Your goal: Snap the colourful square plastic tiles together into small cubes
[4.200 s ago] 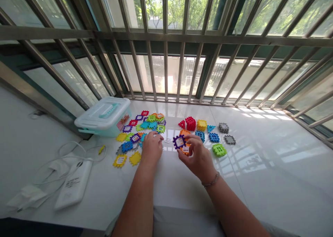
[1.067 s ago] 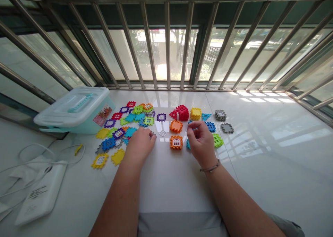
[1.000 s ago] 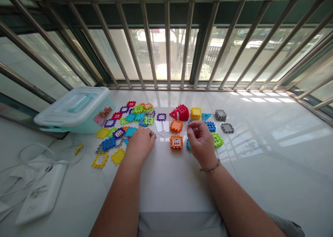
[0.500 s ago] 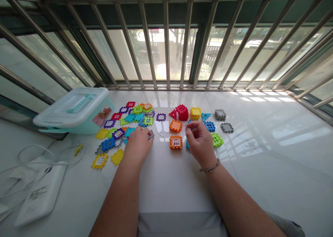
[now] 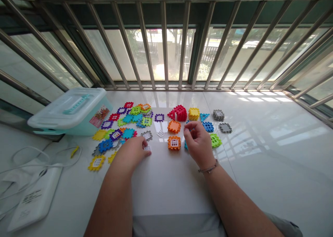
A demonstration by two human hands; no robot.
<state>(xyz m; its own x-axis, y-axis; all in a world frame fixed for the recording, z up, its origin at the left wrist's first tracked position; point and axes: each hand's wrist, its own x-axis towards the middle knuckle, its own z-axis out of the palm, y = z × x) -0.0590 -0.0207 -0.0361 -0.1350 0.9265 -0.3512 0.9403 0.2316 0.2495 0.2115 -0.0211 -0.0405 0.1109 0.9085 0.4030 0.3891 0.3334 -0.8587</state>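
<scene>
My left hand (image 5: 131,151) is low over the floor left of centre, its thumb and fingers closed about a small white window piece (image 5: 147,148). Just beyond it lies a grey notched square (image 5: 147,135) with a white window in it. My right hand (image 5: 199,140) is curled, thumb against fingers, in front of blue squares (image 5: 208,126); anything inside it is hidden. Between the hands are two orange stacks (image 5: 174,143), the nearer topped by a white window. A loose white window (image 5: 160,133) lies left of them.
Mixed notched pieces (image 5: 128,133) spread at the left. Red (image 5: 180,113), yellow (image 5: 194,113), grey (image 5: 218,115) and green (image 5: 215,140) pieces stand at the right. A lidded teal box (image 5: 70,112), a white power bank (image 5: 36,199) and cables are far left. Metal railings (image 5: 163,46) rise behind.
My left hand has come off the grey square and moved slightly left and nearer, to the small white window piece. My right hand keeps its pose. The view has shifted slightly.
</scene>
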